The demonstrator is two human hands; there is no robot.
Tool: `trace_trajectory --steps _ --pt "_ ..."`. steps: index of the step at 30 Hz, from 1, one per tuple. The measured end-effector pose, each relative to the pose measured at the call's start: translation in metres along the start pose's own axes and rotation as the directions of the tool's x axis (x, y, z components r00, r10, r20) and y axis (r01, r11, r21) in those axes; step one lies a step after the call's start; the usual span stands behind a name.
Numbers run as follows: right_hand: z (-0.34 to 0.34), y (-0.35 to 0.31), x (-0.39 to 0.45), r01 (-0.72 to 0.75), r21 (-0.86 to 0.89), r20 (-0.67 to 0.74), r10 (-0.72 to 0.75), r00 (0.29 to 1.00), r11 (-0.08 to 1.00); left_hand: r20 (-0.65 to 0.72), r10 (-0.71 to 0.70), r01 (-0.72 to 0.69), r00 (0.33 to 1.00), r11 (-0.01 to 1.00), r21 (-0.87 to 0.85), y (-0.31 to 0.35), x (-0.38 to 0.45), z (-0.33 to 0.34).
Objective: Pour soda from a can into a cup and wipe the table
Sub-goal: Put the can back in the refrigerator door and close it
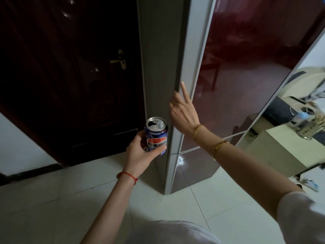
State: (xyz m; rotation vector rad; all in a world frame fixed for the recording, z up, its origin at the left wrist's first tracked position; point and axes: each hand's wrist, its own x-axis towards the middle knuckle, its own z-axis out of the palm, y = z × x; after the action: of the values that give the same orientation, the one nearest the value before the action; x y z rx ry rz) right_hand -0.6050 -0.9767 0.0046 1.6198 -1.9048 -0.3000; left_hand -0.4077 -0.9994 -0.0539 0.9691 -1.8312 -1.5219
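Observation:
My left hand (140, 150) holds a blue soda can (156, 134) upright by its lower half, fingers and thumb wrapped round it. The can's top is opened, with a dark hole in the silver lid. My right hand (182, 111) is at the left edge of a fridge door (228, 76) with a glossy dark red front. Its index finger points straight up along the grey edge, while the other fingers reach behind that edge and are hidden. No cup or cloth is in view.
A dark brown room door (70, 76) with a brass handle (119, 59) stands to the left of the fridge. The floor (88, 199) is pale tile. At the right, a low cream cabinet (281, 148) carries a metal stand and small items.

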Motion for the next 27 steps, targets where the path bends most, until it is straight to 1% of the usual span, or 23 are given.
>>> trace_trajectory --steps 3,6,8,10,13,16,20,23,27 --pt "0.000 -0.006 -0.014 -0.084 0.008 -0.067 0.084 0.994 0.996 0.034 0.011 -0.011 0.999 1.000 0.007 -0.001 -0.003 -0.002" --pt "0.002 -0.007 -0.050 -0.114 0.058 -0.252 0.124 0.960 0.992 0.064 0.019 -0.020 0.998 1.000 0.023 -0.003 -0.004 -0.004" --pt "0.002 -0.003 -0.080 -0.132 0.080 -0.320 0.151 0.935 0.988 0.088 0.018 -0.022 0.996 0.999 0.047 -0.003 -0.004 -0.003" --pt "0.004 0.003 -0.109 -0.163 0.075 -0.333 0.179 0.926 0.984 0.123 0.018 -0.025 0.992 0.998 0.062 -0.001 -0.004 0.001" --pt "0.007 0.010 -0.150 -0.200 0.022 -0.371 0.193 0.908 0.980 0.188 0.042 -0.050 0.981 0.998 0.037 0.005 -0.003 0.015" --pt "0.006 0.015 -0.189 -0.251 0.038 -0.429 0.242 0.870 0.967 0.266 0.067 -0.073 0.962 0.997 0.013 0.014 -0.005 0.033" --pt "-0.001 0.020 -0.234 -0.400 0.092 -0.458 0.395 0.796 0.912 0.375 0.106 -0.112 0.921 0.994 -0.006 0.028 -0.012 0.059" --pt "-0.007 0.021 -0.261 -0.524 0.144 -0.475 0.523 0.708 0.839 0.442 0.150 -0.154 0.884 0.988 -0.026 0.036 -0.017 0.081" --pt "-0.018 0.027 -0.294 -0.636 0.183 -0.449 0.639 0.624 0.750 0.531 0.157 -0.158 0.833 0.987 -0.043 0.045 -0.027 0.109"
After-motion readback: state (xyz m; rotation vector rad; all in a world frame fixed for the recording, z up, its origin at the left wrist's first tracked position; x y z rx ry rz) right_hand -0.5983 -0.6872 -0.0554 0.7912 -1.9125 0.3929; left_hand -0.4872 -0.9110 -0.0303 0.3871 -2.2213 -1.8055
